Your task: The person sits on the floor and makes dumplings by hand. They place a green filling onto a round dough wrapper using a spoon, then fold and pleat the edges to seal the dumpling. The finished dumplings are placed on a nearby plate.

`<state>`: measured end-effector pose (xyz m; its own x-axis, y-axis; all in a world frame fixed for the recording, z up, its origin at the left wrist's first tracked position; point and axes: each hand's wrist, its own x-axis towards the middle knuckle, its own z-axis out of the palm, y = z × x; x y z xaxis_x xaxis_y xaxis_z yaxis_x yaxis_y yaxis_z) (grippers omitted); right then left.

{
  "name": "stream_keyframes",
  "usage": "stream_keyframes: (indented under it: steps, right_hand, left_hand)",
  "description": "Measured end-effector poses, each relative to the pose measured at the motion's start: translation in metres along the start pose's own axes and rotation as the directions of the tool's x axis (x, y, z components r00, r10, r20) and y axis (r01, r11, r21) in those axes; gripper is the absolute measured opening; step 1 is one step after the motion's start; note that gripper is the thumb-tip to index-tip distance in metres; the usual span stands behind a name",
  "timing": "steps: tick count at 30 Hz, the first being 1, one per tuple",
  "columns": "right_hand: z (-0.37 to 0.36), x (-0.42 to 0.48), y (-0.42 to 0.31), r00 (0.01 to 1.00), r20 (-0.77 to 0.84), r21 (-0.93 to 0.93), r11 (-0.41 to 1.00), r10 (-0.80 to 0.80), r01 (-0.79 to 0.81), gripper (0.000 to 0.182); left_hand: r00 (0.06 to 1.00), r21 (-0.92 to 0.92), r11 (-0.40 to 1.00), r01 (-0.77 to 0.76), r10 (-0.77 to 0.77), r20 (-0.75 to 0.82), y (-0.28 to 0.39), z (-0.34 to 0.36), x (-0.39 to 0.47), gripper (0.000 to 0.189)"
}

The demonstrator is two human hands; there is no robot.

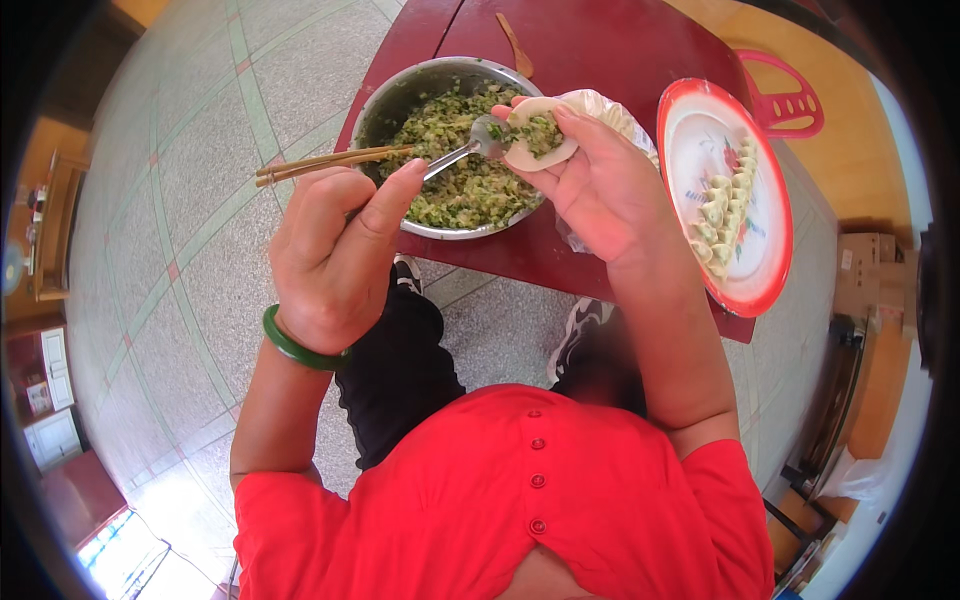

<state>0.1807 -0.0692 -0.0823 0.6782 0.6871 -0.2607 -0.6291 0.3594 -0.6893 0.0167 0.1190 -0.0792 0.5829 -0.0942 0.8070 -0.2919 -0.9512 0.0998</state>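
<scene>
My left hand (334, 251), with a green bangle (300, 346) at the wrist, grips the handle of a metal spoon (454, 159). The spoon's bowl is at the left edge of a round dough wrapper (536, 156). That wrapper lies across the fingers of my right hand (600, 176), with the thumb on its upper edge. A mound of chopped green filling (543, 135) sits on the dough. Below and to the left of the wrapper, a steel bowl (442, 234) holds more filling (457, 191). A pair of wooden chopsticks (330, 163) rests over the bowl's left rim.
A red-rimmed enamel tray (694, 150) at the right carries rows of dumplings (724, 210). Behind my right hand is a clear plastic bag (600, 109), its contents partly hidden. A wooden utensil (515, 46) lies on the red table (600, 45). A pink chair back (791, 97) stands beyond.
</scene>
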Motion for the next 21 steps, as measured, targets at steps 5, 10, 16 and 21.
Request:
stream_keyframes:
  steps: [5, 10, 16, 21]
  right_hand:
    - [0.006, 0.0, 0.0, 1.0, -0.004, -0.032, 0.999, -0.019, 0.018, 0.035]
    - [0.01, 0.005, -0.003, 0.999, -0.027, -0.039, 0.999, -0.022, 0.021, 0.037]
    - [0.016, 0.01, -0.008, 0.998, -0.048, -0.015, 0.999, -0.03, 0.03, 0.038]
    - [0.027, 0.004, -0.013, 0.997, -0.071, -0.028, 1.0, 0.012, -0.014, 0.039]
  left_hand:
    - [1.0, 0.01, 1.0, 0.026, -0.026, 0.013, 0.003, 0.001, -0.006, 0.047]
    - [0.995, 0.009, 1.0, 0.01, -0.011, 0.098, -0.003, -0.006, -0.019, 0.05]
    - [0.993, 0.025, 0.996, 0.09, -0.091, 0.079, -0.011, -0.013, -0.031, 0.049]
    - [0.968, 0.006, 0.983, 0.185, -0.183, 0.169, -0.005, -0.012, -0.019, 0.039]
